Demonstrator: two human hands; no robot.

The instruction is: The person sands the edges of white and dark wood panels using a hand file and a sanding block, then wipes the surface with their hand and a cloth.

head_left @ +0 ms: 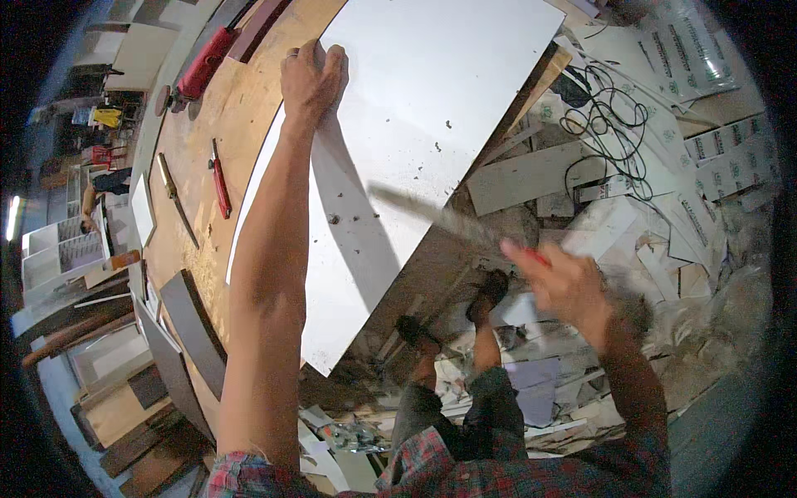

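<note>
A large white board (415, 91) lies across the wooden worktable, its right edge reaching past the tabletop. My left hand (314, 81) is closed at the board's left edge, fingers curled down on it. Dark crumbs are scattered over the white surface. Out to the right, beyond the board's near right edge, my right hand (573, 286) is wrapped round the red handle of a long, flat, file-like tool (436, 214). Motion blurs that tool, so its exact kind is unclear. Its grey blade points left, over the board; whether it touches cannot be told.
On the worktable (249, 116) lie a red power tool (203, 66), a red cutter (220, 181) and a slim yellow-handled tool (173, 189). A looped black cable (614, 124) and offcuts (540, 178) litter the right side. Another person (104, 187) is far left.
</note>
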